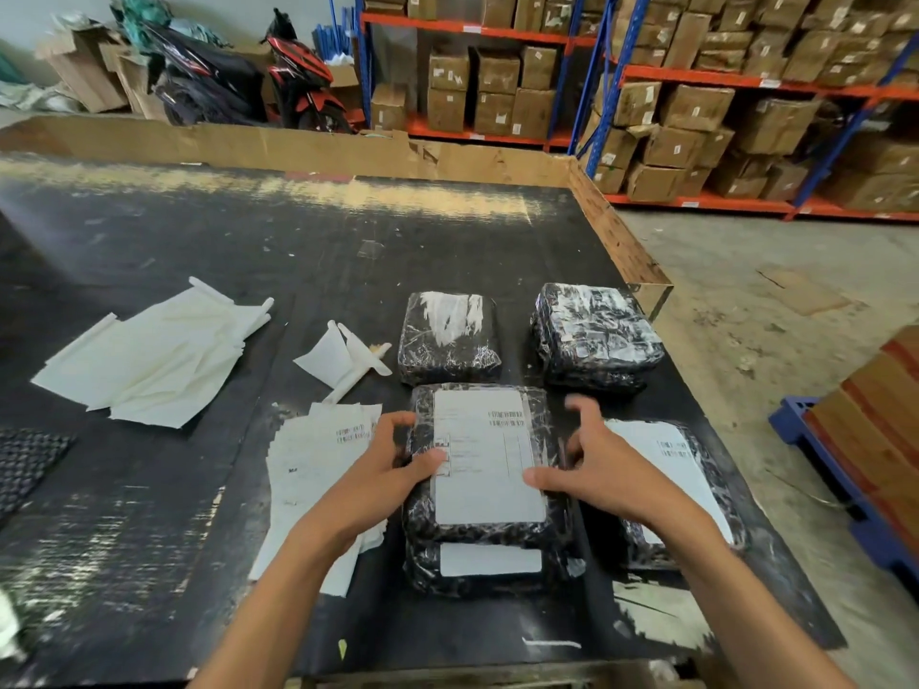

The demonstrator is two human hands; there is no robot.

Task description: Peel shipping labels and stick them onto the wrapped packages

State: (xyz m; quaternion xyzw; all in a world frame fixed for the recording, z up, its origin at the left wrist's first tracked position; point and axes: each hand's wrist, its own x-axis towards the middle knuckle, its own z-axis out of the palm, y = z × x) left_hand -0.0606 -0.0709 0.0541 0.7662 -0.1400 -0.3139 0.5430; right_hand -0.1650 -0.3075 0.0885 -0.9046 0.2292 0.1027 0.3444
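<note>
— Where do your hands sit right now?

— Your left hand (393, 457) grips the left edge of the top package (485, 460): the thumb lies over the edge of its white label (485, 457) and the fingers curl around the package's far-left corner. Your right hand (592, 462) is at the package's right side, the thumb resting on the label's right edge; the other fingers are spread and blurred above the far-right corner, so you can't say whether they touch the wrap.

— And the package itself?

— It is wrapped in black film and lies on top of a second wrapped package (490, 564), whose own label strip shows along the near edge. Both sit on the dark table (199, 251), near its front.

— What lies around the stack?

— Just to the right, partly under your right forearm, is another labelled package (691, 469). Beyond the stack lie two packages with no shipping label on top — the far-left package (450, 338) and the far-right package (597, 335), near the table's right edge.

— And the labels?

— A pile of unpeeled labels (318, 464) lies just left of the stack, partly under your left wrist. Farther left and back, peeled backing sheets (154, 355) are scattered, with a few curled backing scraps (348, 355) beside the far-left package.

— The background?

— Orange-and-blue shelving (646, 77) packed with cardboard boxes, and a parked motorbike (303, 82).
</note>
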